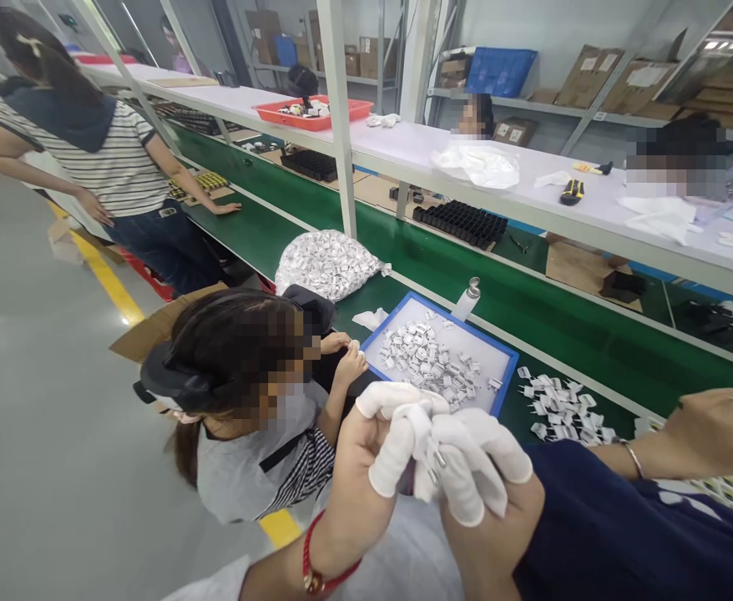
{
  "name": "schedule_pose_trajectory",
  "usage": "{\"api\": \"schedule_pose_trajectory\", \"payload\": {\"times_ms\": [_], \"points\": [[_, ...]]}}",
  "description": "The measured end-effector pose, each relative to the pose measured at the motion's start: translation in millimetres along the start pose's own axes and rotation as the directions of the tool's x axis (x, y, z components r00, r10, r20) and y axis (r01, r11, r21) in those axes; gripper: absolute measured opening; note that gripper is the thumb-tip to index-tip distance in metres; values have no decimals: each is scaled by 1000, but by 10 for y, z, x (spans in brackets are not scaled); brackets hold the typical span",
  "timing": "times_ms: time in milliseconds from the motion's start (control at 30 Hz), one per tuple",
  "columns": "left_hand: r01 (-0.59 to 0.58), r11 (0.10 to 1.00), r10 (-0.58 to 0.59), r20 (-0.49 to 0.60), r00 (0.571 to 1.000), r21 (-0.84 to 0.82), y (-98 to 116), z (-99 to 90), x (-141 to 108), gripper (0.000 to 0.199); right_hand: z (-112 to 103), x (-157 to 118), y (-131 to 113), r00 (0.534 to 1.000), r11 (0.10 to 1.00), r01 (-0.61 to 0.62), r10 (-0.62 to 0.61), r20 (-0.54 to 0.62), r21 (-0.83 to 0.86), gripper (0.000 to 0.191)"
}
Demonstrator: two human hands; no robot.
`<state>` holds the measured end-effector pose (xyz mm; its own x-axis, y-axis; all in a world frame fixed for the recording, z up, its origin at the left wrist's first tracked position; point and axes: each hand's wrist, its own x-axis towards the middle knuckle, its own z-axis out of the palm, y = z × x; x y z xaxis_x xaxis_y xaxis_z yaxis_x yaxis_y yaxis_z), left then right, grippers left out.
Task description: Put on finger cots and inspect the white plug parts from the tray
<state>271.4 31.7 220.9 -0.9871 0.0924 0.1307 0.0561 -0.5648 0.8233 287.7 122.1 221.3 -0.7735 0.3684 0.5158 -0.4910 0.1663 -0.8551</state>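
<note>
Both of my hands are raised close to the camera, with white finger cots over the fingertips. My left hand (366, 459) is closed, its fingers curled round a small white plug part (431, 467) with two metal pins. From the other side, my right hand (492, 480) pinches the same piece. What looks like a bit of white cloth (417, 421) is bunched between the fingers, though white on white makes its edges hard to tell. My fingers hide most of the plug's body. Beyond them lies a blue-rimmed tray (509, 380) holding many similar white plugs (426, 355).
More loose plugs (563, 409) lie right of the tray on the green bench (391, 288). A stuffed clear bag (329, 265) and a pump bottle (467, 299) stand behind. A seated co-worker (247, 467) is at left; another person's arm (685, 438) reaches in from the right.
</note>
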Motion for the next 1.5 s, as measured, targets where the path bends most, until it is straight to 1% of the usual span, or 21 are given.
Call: {"api": "schedule_pose_trajectory", "payload": {"times_ms": [33,67,167,200,267,333,367,467,533,600,700,767,833,933,1067,1133,1233,1300,1367,1433,1500], "points": [[13,1000,-13,-3,1000,-6,8,7,2,14,-14,-8,6,999,999,35,-36,-10,-27,4],[13,1000,-12,6,1000,-9,12,13,5,14,-25,-13,9,999,998,40,-41,-25,-41,5],[-29,1000,29,52,998,4,-6,17,10,12,-38,-7,13,999,999,-37,36,-30,-19,9],[-21,1000,20,46,999,11,-19,12,9,12,-35,-2,17,999,999,-41,41,-23,-13,10],[22,1000,-22,-1,1000,16,-50,0,1,14,-22,9,33,1000,1000,4,-5,-25,-31,9],[44,999,-43,-41,998,22,-82,-8,-10,15,-2,23,57,998,997,39,-43,-55,-72,9],[35,999,-34,-46,998,26,-95,-10,-16,14,9,31,70,997,995,34,-41,-69,-96,9],[-59,997,62,-60,996,58,-126,-14,-21,14,47,52,106,997,993,4,-13,-75,-115,9],[-72,995,78,-101,992,66,-136,-19,-13,14,71,48,127,997,993,59,-64,-53,-98,10],[-48,997,56,-125,991,62,-136,-23,4,14,85,33,146,990,988,123,-129,-59,-98,16],[-42,998,45,-73,996,46,-105,-23,32,14,78,25,163,981,974,163,-176,-76,-159,16],[-27,999,28,-44,999,26,-65,-23,45,13,55,33,168,979,961,192,-201,-29,-199,13],[5,1000,-4,-77,997,7,-23,-28,52,12,27,42,169,970,945,243,-242,33,-220,14],[22,1000,-22,-101,995,3,11,-36,60,15,1,67,150,953,921,304,-296,68,-242,16],[22,1000,-22,-19,1000,15,3,-40,78,16,45,119,98,966,920,251,-257,20,-300,10],[47,999,-46,-54,997,14,-7,-46,82,15,92,115,94,967,917,239,-256,-13,-318,9],[65,998,-64,-176,982,0,-22,-74,66,15,152,61,120,963,921,256,-271,-10,-294,10],[44,999,-41,-188,981,13,-34,-99,44,14,170,31,132,960,919,268,-280,-1,-290,9],[16,999,-8,-159,987,49,-38,-114,27,14,175,23,128,955,910,278,-295,-10,-306,9],[1,998,8,-166,986,57,-23,-105,33,16,174,23,119,960,910,250,-277,-36,-331,10],[4,1000,-6,-212,977,-10,13,-72,71,16,173,0,122,969,913,198,-236,-68,-357,12]]}}
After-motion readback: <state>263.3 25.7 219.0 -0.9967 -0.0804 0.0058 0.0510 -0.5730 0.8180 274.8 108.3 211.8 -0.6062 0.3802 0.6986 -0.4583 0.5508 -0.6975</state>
